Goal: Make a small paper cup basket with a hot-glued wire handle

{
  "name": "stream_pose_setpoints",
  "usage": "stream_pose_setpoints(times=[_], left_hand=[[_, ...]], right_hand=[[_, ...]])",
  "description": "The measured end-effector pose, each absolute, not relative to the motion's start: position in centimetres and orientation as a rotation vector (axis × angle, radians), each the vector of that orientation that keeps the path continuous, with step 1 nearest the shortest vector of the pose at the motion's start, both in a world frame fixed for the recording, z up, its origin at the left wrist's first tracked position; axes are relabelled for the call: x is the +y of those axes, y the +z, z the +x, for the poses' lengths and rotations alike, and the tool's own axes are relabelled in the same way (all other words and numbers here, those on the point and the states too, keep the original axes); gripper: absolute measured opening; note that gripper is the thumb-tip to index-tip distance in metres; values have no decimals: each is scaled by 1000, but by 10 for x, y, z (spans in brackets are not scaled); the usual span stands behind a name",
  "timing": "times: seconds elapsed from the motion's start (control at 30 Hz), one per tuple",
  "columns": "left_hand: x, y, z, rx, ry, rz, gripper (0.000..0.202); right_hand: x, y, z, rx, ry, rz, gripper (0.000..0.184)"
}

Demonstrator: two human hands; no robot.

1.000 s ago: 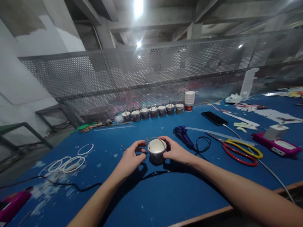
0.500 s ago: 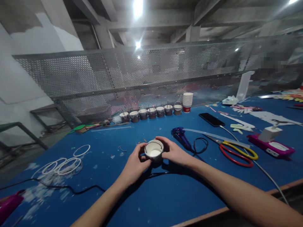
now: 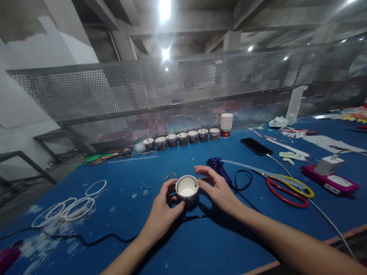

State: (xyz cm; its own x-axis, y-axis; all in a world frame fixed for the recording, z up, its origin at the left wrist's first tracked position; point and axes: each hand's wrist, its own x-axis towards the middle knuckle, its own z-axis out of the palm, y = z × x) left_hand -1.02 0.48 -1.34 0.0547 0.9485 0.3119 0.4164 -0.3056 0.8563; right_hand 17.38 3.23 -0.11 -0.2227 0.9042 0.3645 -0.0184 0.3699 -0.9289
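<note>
A small white paper cup (image 3: 187, 187) with a dark wrapped side stands on the blue table, near the middle. My left hand (image 3: 164, 209) grips its left side, fingers curled round it. My right hand (image 3: 215, 187) lies just right of the cup, fingers stretched out and apart, its fingertips close to the rim; whether they touch it I cannot tell.
A blue glue gun (image 3: 220, 170) with its black cord and red-and-yellow scissors (image 3: 287, 185) lie to the right. A row of similar cups (image 3: 182, 138) and a white cup stack (image 3: 226, 125) stand at the mesh fence. White rings (image 3: 72, 203) lie left; a phone (image 3: 256, 146) right.
My right hand has let go of the cup and opened beside it. My left hand has closed round the cup, which sits slightly nearer to me.
</note>
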Motion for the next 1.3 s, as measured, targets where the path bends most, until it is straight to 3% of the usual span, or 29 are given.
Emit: stream_pose_setpoints(times=[0.13, 0.23, 0.37, 0.53, 0.93, 1.17, 1.3], left_hand=[[4, -15, -14, 1343, 1162, 1804, 40], [3, -18, -15, 1340, 1144, 1771, 43], [0, -23, -13, 1403, 1144, 1736, 40], [-5, -21, -12, 1452, 1127, 1781, 36], [-9, 5, -35, 1413, 787, 1812, 27], [-3, 1, -17, 1439, 996, 1429, 26], [-5, -3, -11, 1454, 915, 1523, 43]], right_hand=[[41, 12, 185, -1629, 1000, -920, 20], [45, 13, 190, -1681, 1165, -987, 23], [39, 3, 189, -1731, 1345, -997, 41], [30, -10, 185, -1853, 1215, -901, 58], [21, -26, 185, -1869, 959, -1024, 59], [17, -31, 178, -1807, 885, -1075, 68], [15, -27, 178, -1802, 977, -1116, 61]])
